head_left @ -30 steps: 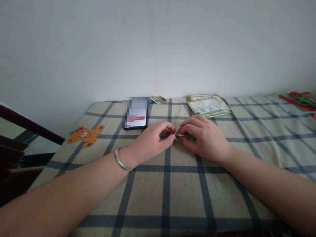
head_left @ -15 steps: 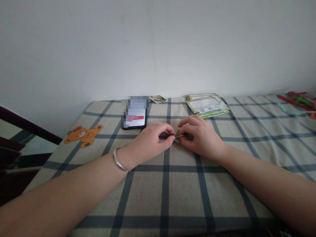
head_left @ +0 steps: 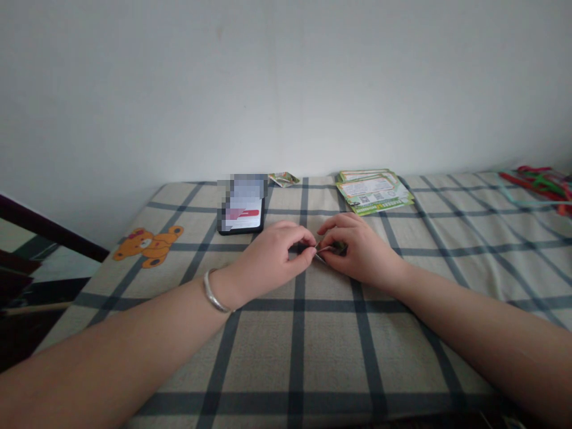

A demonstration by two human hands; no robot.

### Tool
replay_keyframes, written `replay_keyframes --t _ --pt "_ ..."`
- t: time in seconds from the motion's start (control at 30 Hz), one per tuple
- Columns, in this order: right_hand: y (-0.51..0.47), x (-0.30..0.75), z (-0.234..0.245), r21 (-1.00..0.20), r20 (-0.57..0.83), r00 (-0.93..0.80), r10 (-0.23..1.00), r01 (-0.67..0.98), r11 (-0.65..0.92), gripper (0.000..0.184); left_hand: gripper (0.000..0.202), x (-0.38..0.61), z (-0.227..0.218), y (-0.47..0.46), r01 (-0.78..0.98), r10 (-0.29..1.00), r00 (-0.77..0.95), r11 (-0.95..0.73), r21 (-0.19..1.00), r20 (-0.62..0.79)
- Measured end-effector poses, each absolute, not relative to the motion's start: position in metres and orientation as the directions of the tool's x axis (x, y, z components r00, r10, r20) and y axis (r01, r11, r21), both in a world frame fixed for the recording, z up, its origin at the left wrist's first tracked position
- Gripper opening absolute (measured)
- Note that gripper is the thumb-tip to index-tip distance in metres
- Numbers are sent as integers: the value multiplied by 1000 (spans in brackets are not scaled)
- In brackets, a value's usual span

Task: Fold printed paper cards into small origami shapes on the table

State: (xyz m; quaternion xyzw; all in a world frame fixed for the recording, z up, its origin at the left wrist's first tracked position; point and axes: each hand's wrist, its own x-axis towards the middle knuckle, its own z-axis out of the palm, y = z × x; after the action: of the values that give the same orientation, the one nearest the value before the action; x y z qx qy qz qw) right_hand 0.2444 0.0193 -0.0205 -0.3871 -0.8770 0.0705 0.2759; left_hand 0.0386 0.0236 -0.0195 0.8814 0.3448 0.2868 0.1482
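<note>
In the head view a small folded piece of printed paper (head_left: pixel 338 247) sits between my two hands, just above the checked cloth. My left hand (head_left: pixel 279 249), with a silver bangle (head_left: pixel 214 292) on its wrist, pinches the paper's left tip between thumb and forefinger. From the other side my right hand (head_left: pixel 364 250) grips it, fingers curled over and thumb underneath. The fingers cover most of the paper, so its full shape is hidden.
Behind my left hand lies a phone (head_left: pixel 243 205), its screen partly pixelated. A folded paper piece (head_left: pixel 283 179) rests by the wall (head_left: pixel 286 89). Printed green-and-white cards (head_left: pixel 375 192) are stacked behind my right hand. Coloured strips (head_left: pixel 540 185) lie far right; a bear picture (head_left: pixel 149 245) is at left.
My right hand has shifted slightly left, closer to the left fingertips, and its fingers cover more of the paper. My left hand keeps its pinch.
</note>
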Motion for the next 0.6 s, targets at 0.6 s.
replay_keyframes --t 0.6 --pt "9 248 -9 -242 374 -551 746 719 652 9 8 38 -16 24 539 588 693 -807 241 417"
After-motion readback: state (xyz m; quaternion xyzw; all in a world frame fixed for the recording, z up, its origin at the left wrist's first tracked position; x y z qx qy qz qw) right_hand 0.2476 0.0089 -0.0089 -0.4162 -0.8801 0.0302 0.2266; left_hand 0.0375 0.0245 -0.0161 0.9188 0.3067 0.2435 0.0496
